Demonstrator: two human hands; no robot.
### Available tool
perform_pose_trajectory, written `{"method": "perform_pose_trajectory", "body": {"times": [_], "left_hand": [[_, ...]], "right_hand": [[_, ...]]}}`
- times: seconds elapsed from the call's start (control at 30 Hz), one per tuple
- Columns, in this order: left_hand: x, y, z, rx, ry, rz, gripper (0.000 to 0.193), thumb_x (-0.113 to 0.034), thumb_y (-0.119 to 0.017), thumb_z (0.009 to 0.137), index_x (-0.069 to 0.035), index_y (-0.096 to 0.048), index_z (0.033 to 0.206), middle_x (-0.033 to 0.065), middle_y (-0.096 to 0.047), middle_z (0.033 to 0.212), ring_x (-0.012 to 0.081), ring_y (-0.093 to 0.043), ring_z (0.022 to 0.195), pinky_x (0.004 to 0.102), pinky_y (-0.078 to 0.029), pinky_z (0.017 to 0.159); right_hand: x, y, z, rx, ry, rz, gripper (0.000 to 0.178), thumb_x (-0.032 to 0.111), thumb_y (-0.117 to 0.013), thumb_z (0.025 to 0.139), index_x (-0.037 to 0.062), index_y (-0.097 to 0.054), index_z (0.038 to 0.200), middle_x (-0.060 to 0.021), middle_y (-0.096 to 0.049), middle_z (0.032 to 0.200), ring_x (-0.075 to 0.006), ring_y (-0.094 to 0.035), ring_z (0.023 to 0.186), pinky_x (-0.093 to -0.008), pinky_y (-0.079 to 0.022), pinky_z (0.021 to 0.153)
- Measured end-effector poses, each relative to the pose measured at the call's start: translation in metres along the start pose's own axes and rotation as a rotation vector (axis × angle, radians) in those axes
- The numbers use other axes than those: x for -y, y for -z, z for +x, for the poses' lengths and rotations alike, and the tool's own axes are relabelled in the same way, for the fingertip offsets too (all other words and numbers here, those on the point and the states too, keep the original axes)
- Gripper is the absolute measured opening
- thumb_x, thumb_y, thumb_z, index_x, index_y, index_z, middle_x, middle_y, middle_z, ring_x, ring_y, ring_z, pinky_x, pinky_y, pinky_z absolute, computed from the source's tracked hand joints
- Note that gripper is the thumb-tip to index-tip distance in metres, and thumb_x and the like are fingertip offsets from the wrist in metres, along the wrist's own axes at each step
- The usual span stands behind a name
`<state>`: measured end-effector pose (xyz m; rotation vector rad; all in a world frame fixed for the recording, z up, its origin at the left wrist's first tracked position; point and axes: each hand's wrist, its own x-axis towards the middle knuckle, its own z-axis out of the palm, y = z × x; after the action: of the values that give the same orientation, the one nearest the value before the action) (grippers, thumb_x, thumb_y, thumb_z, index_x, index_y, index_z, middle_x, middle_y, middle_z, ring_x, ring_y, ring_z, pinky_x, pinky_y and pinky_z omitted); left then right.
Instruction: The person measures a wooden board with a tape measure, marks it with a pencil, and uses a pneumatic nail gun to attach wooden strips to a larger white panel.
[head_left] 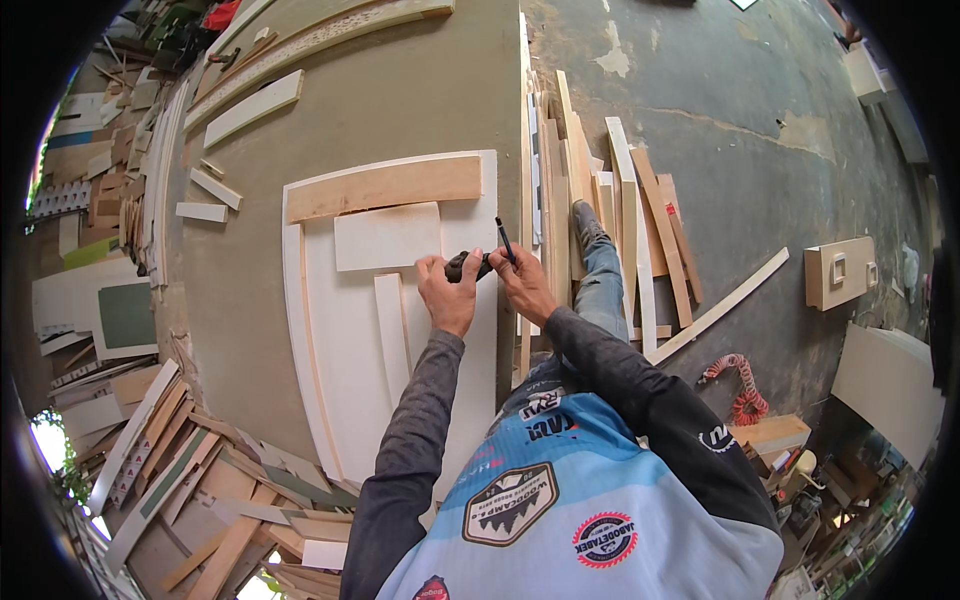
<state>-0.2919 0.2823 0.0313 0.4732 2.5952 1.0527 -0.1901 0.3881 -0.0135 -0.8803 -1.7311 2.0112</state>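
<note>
Your left hand (449, 295) grips a small dark object (484, 267), hard to identify, above the white panel (468, 390); your right hand (525, 286) pinches its right end, a black pencil (505, 241) tucked between fingers, likely freeing fingertips.

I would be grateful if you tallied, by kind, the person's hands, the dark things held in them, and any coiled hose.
Hands: 2
Dark object: 1
Black pen-like tool: 1
Red coiled hose: 1
Total: 5
</note>
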Motion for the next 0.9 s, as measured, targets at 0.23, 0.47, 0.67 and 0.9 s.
{"method": "perform_pose_trajectory", "body": {"times": [0.23,0.47,0.67,0.9], "left_hand": [[-0.023,-0.002,0.034,0.278,-0.393,0.047,0.047,-0.046,-0.071,0.09,-0.002,-0.074,0.106,0.0168,-0.069,0.101,0.0352,-0.068,0.095,0.0435,-0.054,0.081],[-0.041,0.001,0.07,0.391,-0.449,0.477,0.039,-0.047,-0.064,0.094,-0.013,-0.074,0.11,0.0112,-0.068,0.104,0.0332,-0.068,0.095,0.0453,-0.054,0.084],[-0.036,0.01,0.089,0.293,-0.368,0.793,0.036,-0.039,-0.067,0.091,-0.012,-0.071,0.116,0.0117,-0.066,0.111,0.0313,-0.062,0.109,0.0478,-0.056,0.085],[-0.023,0.007,0.098,0.154,-0.388,0.748,0.048,-0.057,-0.073,0.084,-0.011,-0.075,0.096,0.0141,-0.068,0.098,0.0321,-0.065,0.101,0.0471,-0.055,0.08]], "right_hand": [[-0.026,-0.009,0.009,-0.14,-0.145,0.265,0.021,0.024,-0.065,0.104,0.0027,-0.066,0.102,0.003,-0.06,0.088,-0.0053,-0.051,0.078,-0.0227,-0.044,0.07],[-0.015,-0.008,0.043,-0.274,-0.152,-0.013,0.026,0.024,-0.062,0.102,-0.0002,-0.067,0.095,-0.009,-0.066,0.075,-0.0194,-0.062,0.068,-0.037,-0.047,0.062],[-0.026,0.004,0.062,-0.379,-0.133,-0.37,0.036,0.032,-0.061,0.099,-0.0006,-0.064,0.083,-0.0256,-0.067,0.077,-0.045,-0.066,0.079,-0.0518,-0.049,0.07],[-0.018,-0.005,0.059,-0.397,-0.106,-0.494,0.041,0.038,-0.06,0.098,0.0012,-0.064,0.082,-0.0232,-0.066,0.074,-0.0446,-0.065,0.075,-0.053,-0.048,0.069]]}}
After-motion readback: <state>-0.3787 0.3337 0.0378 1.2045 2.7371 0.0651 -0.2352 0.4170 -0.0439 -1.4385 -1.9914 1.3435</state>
